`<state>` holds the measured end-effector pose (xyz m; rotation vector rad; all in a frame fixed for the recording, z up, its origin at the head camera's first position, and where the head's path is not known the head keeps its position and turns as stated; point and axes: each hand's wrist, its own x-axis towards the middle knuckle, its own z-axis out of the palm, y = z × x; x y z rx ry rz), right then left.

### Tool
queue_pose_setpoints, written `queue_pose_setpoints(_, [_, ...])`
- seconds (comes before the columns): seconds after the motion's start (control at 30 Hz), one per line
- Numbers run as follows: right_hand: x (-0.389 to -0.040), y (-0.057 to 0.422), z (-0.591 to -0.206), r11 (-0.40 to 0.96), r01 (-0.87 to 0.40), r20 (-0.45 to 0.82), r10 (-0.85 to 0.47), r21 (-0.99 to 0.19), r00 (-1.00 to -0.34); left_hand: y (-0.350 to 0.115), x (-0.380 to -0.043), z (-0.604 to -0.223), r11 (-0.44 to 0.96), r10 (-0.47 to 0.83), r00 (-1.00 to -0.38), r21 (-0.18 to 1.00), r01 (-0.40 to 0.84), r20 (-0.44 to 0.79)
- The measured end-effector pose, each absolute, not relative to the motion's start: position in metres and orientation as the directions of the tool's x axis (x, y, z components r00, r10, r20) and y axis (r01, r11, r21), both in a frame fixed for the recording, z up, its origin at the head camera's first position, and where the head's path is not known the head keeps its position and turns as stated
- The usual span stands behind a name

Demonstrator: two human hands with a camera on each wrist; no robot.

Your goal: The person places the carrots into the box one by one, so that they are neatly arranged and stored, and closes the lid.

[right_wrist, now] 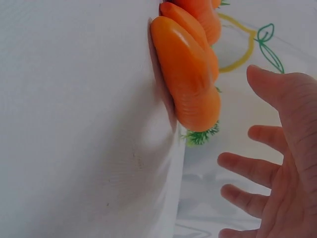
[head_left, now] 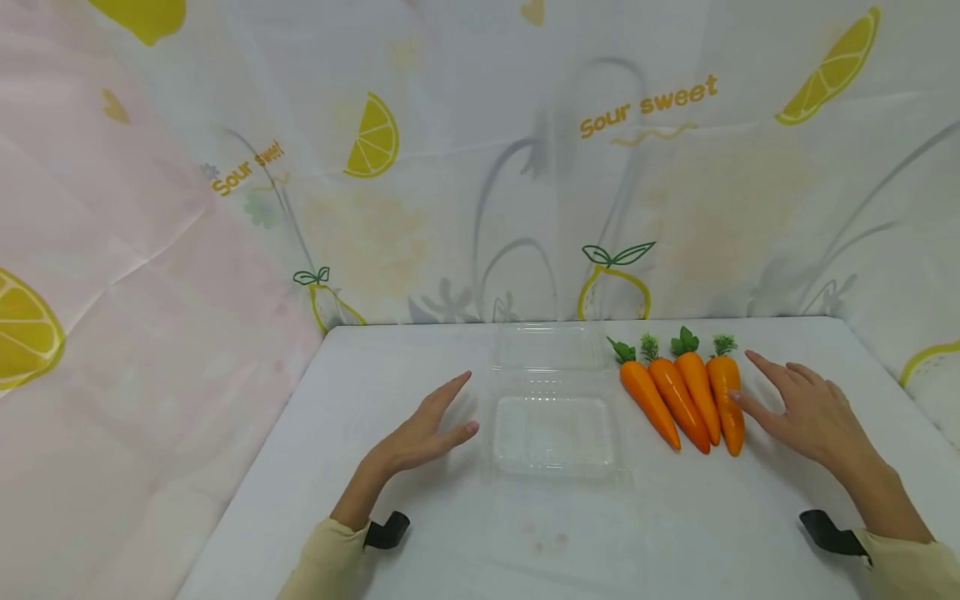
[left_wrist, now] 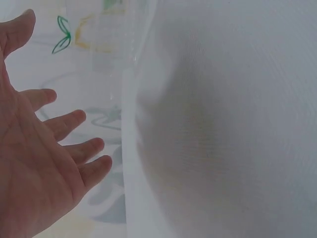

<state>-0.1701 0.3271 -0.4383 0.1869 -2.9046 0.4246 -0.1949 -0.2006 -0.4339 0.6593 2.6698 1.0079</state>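
Observation:
A clear plastic clamshell box [head_left: 553, 433] lies on the white table with its lid [head_left: 551, 347] folded back toward the wall. To its right several orange carrots [head_left: 678, 400] with green tops lie side by side. My left hand [head_left: 420, 429] hovers left of the box, thumb and fingers spread, holding nothing; the left wrist view shows that palm [left_wrist: 34, 163] bare. Just right of the carrots is my right hand [head_left: 813, 417], its thumb overlapping the rightmost carrot in the head view. In the right wrist view a gap separates the right hand [right_wrist: 292, 173] from the nearest carrot [right_wrist: 185, 69].
The white tabletop [head_left: 450, 550] ends at a back edge against a hanging cloth [head_left: 450, 167] printed with lemons and lettering. Another cloth side [head_left: 112, 208] rises along the left. Black straps [head_left: 387, 531] sit at both wrists.

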Motion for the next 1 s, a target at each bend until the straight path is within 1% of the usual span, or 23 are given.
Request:
queue_pose_setpoints(0.17, [-0.174,0.328,-0.436,0.939,-0.151,0.174,-0.101,-0.309,-0.98,-0.197,-0.195,-0.432,0.616,0.525,-0.851,0.703,0.355,-0.03])
queue_pose_setpoints(0.33, [-0.176,0.327,-0.432,0.92,-0.102,0.066,-0.083,-0.378,-0.994,-0.193,-0.196,-0.434,0.598,0.547,-0.836,0.719,0.354,-0.043])
queue_pose_setpoints(0.5, [-0.177,0.324,-0.431,0.911,-0.058,-0.005,-0.066,-0.409,-0.998,-0.189,-0.197,-0.436,0.583,0.562,-0.826,0.727,0.364,-0.036])
queue_pose_setpoints(0.73, [-0.18,0.321,-0.433,0.904,-0.066,0.003,-0.071,-0.423,-0.997,-0.186,-0.197,-0.441,0.553,0.582,-0.812,0.749,0.364,-0.035])
queue_pose_setpoints(1.0, [-0.18,0.319,-0.436,0.898,-0.048,-0.028,-0.067,-0.438,-0.997,-0.182,-0.196,-0.443,0.545,0.591,-0.805,0.765,0.343,-0.059])
